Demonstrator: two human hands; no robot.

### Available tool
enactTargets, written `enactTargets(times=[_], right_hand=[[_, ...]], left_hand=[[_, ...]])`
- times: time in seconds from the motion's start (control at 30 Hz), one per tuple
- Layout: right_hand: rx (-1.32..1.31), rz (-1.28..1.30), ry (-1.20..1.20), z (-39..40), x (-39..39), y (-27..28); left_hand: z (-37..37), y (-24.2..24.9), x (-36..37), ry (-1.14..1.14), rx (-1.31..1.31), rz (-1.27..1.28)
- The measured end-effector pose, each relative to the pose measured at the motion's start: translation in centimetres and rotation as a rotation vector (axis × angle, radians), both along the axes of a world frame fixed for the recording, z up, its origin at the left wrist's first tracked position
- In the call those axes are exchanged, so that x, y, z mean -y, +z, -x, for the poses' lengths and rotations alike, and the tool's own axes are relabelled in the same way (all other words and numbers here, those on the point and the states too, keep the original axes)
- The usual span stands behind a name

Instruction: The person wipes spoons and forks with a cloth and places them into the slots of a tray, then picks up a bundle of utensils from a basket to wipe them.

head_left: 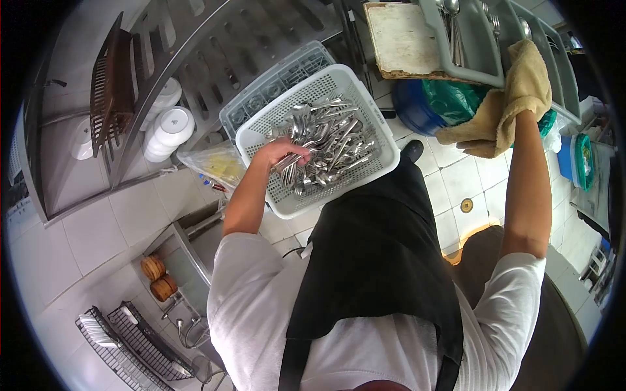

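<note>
A white perforated basket (pixel 254 140) holds a heap of metal cutlery (pixel 336 140). My left hand (pixel 285 153) reaches into its left side, its fingers closed round several pieces of cutlery. At the upper right, a tan cloth (pixel 515 98) wraps my right hand (pixel 486 133), whose fingers are mostly hidden under it. That hand is beside the near edge of a grey divided cutlery tray (pixel 486 68), where spoons (pixel 451 8) and forks (pixel 495 27) lie in separate compartments.
Behind the basket is a grey rack of glasses (pixel 267 85). White bowls (pixel 175 124) are stacked on the left. A blue bin (pixel 414 107) with a green bag stands below the tray and a worn white board (pixel 404 39). A sink tap (pixel 189 329) is at lower left.
</note>
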State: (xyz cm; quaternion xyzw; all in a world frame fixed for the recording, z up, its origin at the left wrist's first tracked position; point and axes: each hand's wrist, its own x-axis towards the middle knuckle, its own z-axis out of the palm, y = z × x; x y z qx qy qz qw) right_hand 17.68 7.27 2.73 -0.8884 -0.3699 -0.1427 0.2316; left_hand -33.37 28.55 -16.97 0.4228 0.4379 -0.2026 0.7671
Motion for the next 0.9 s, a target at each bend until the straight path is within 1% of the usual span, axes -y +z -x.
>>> enactTargets(times=[0.07, 0.1, 0.17, 0.23, 0.33, 0.37, 0.47, 0.5, 0.53, 0.6, 0.63, 0.67, 0.73, 0.77, 0.87, 0.9], right_hand=[[0.067, 0.071, -0.032, -0.2, 0.1, 0.1], [0.049, 0.071, -0.049, 0.1, 0.0, 0.3], [0.017, 0.069, -0.08, 0.5, -0.1, 0.6], [0.069, 0.096, -0.069, -0.4, 0.0, -0.1], [0.102, 0.127, -0.066, -0.4, 0.3, 0.1], [0.104, 0.134, -0.062, 0.0, 0.3, 0.3], [-0.06, 0.022, -0.12, 1.5, -0.3, 1.4], [-0.164, -0.068, -0.1, 1.3, -0.4, 1.2], [-0.267, -0.157, -0.08, 1.0, -0.4, 1.0], [-0.297, -0.167, -0.007, 0.9, 0.0, 1.3], [-0.226, -0.088, 0.046, 1.6, 0.8, 2.3], [-0.179, -0.072, 0.074, 1.9, 1.3, 2.8], [-0.154, -0.098, 0.096, 2.7, 2.7, 3.2], [-0.155, -0.119, 0.103, 3.2, 3.6, 3.5], [-0.196, -0.168, 0.077, 4.5, 7.6, 4.5], [-0.214, -0.178, 0.053, 4.9, 9.4, 4.8]], left_hand=[[0.5, 2.7, 1.7, 0.212, -0.013, 0.026], [1.1, 2.5, 2.0, 0.236, 0.048, 0.065], [1.8, 2.2, 2.6, 0.218, 0.063, 0.056], [2.4, 2.1, 2.8, 0.195, 0.095, 0.036], [4.0, 2.0, 3.9, 0.347, 0.127, 0.008], [4.6, 1.7, 4.1, 0.342, 0.25, 0.044], [3.7, 2.7, 5.5, 0.341, 0.706, -0.024], [3.2, 3.1, 5.7, 0.355, 0.754, -0.029], [3.4, 2.9, 5.6, 0.357, 0.702, -0.058], [3.7, 1.3, 5.0, 0.363, 0.61, -0.111], [3.5, 0.5, 4.0, 0.282, 0.74, -0.027], [4.0, -0.2, 4.1, 0.357, 0.668, -0.112], [2.3, 4.6, 5.5, 0.521, 0.508, -0.278], [1.1, 7.5, 5.8, 0.473, 0.55, -0.421], [3.6, 4.3, 4.7, 0.614, 0.598, -0.526], [3.5, 4.9, 4.4, 0.699, 0.598, -0.428]])
